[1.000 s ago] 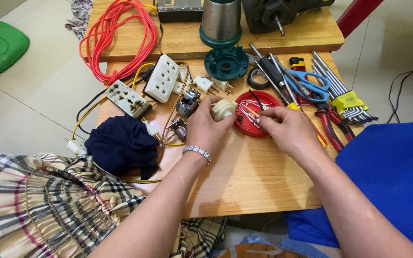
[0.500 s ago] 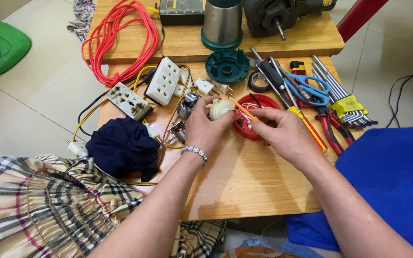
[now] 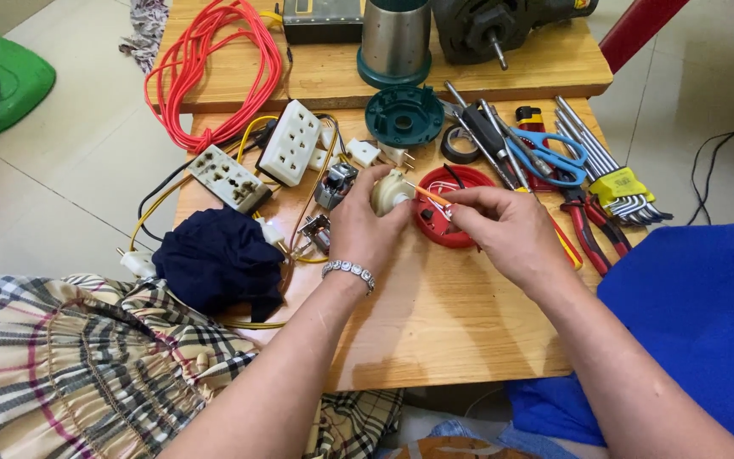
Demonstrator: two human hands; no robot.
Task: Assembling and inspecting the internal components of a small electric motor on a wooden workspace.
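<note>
The left hand (image 3: pixel 365 228) grips a small cream round plastic part (image 3: pixel 390 191) above the wooden desk (image 3: pixel 435 314). The right hand (image 3: pixel 503 229) pinches a thin orange wire (image 3: pixel 429 195) running to it, over a red round plastic base (image 3: pixel 448 212). Yellow-tagged hex keys (image 3: pixel 618 183) lie far right.

A cream round part (image 3: pixel 390 191) and a red round housing (image 3: pixel 452 217) are seen centrally; blue-handled scissors (image 3: pixel 554 155) at two o'clock, a dark navy cloth (image 3: pixel 218 259) at nine.

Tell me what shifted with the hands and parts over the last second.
Little changed. The left hand keeps the cream round part, and the right hand still works an orange wire at the red disc. Tools, sockets and dark cloth stayed put.
</note>
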